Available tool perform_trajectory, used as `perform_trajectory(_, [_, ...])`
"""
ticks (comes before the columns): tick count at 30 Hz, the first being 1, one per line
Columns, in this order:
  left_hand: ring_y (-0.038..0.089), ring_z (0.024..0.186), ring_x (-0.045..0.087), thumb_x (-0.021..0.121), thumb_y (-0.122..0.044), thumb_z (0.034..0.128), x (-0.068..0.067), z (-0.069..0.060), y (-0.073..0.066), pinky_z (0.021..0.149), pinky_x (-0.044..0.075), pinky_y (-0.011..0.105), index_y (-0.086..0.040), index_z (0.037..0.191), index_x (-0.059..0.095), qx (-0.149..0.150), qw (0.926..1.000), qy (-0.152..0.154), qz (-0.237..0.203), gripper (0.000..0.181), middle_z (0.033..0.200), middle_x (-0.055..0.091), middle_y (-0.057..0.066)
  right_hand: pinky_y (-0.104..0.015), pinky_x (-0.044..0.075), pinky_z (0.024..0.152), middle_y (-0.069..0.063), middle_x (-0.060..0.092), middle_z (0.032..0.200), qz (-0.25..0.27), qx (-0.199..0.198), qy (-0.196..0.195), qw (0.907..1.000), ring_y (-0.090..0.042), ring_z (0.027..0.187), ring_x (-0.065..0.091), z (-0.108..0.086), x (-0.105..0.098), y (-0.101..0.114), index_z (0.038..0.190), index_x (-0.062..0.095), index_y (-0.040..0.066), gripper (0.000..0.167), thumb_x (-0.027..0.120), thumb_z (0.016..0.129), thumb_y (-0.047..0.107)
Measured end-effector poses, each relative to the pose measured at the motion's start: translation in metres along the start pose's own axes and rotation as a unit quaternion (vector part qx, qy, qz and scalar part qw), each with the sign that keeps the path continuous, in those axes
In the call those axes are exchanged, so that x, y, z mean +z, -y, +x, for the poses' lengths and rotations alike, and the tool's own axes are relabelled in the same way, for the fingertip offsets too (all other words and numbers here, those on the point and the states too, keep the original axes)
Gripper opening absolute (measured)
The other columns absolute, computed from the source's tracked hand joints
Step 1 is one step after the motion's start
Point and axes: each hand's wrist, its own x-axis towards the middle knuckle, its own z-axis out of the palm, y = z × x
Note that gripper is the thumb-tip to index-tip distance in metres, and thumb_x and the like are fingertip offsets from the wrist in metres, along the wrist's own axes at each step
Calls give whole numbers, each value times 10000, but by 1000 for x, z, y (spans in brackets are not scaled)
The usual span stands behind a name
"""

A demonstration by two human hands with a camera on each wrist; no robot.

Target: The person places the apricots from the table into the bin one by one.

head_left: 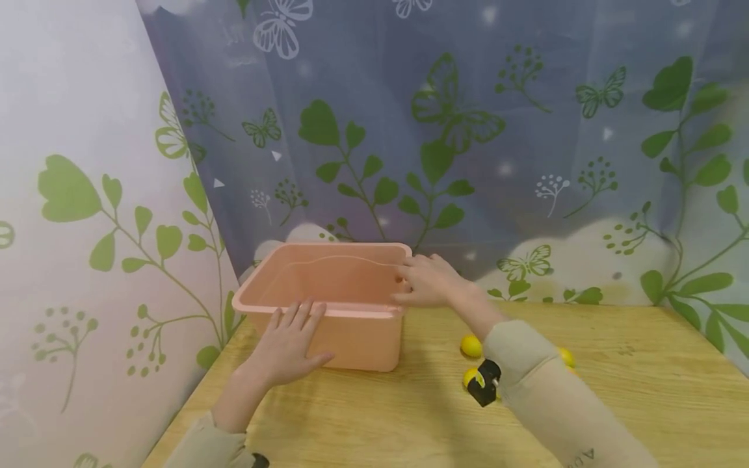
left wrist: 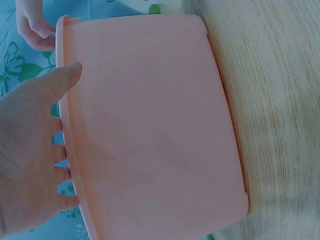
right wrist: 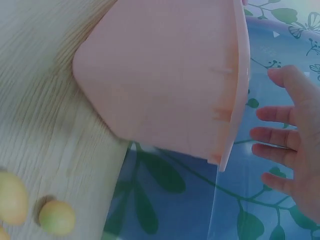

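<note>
A pink plastic bin [head_left: 351, 344] stands at the back left of the wooden table, its mouth facing up. My left hand [head_left: 289, 348] is at its front rim: the fingers are straight and spread with their tips over the edge, while the thumb lies against the outer wall. In the left wrist view, the thumb [left wrist: 62, 82] crosses the rim of the bin. At the bin's right end is my right hand [head_left: 430, 279], with fingers extended toward the corner. The right wrist view shows a gap between these fingers [right wrist: 275, 135] and the rim.
Several small yellow round objects [head_left: 471, 346] lie on the table [head_left: 632, 390] to the right, partly hidden by my right forearm. A patterned blue curtain [head_left: 363, 78] hangs close behind the bin, and a pale patterned one [head_left: 88, 260] on the left.
</note>
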Motion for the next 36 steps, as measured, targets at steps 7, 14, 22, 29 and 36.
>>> perform_trajectory(7, [422,1335,222,576,-488,864,0,0,1,1064,141,590,-4,1453,241,-4,10000,32,0,833,1469,245,243,-419,410,786,-1,579,957,58,-158,-84,9998,-201,898,522,-20,0,-14,1007,657,161,316,561,882,435])
perform_trajectory(14, [422,1333,228,569,-493,867,-1,1,1,1057,157,594,2,1448,249,48,9999,34,92,828,1463,257,246,-430,424,794,3,582,966,21,-234,-72,9997,-233,933,544,-41,5,-24,1041,657,156,350,559,883,453])
perform_trajectory(22, [423,1337,218,571,-494,865,2,1,1,1062,142,593,-2,1452,246,0,10000,15,12,831,1469,244,248,-476,426,832,-22,593,983,66,-295,-100,9995,-258,978,549,-62,24,-34,1030,658,141,342,570,876,433])
perform_trajectory(29, [427,1336,218,556,-500,870,1,1,0,1060,143,595,-1,1451,249,23,10000,35,16,825,1469,241,250,-502,416,862,-25,598,1001,-94,-259,3,9996,-261,982,558,-82,43,-44,1028,656,137,337,580,870,425])
perform_trajectory(36, [424,1337,218,537,-522,873,0,1,1,1060,143,596,-14,1455,249,20,10000,56,34,824,1471,242,241,-543,392,902,-52,602,1047,-18,-245,75,9997,-299,1025,557,-99,64,-55,1060,637,121,348,597,859,402])
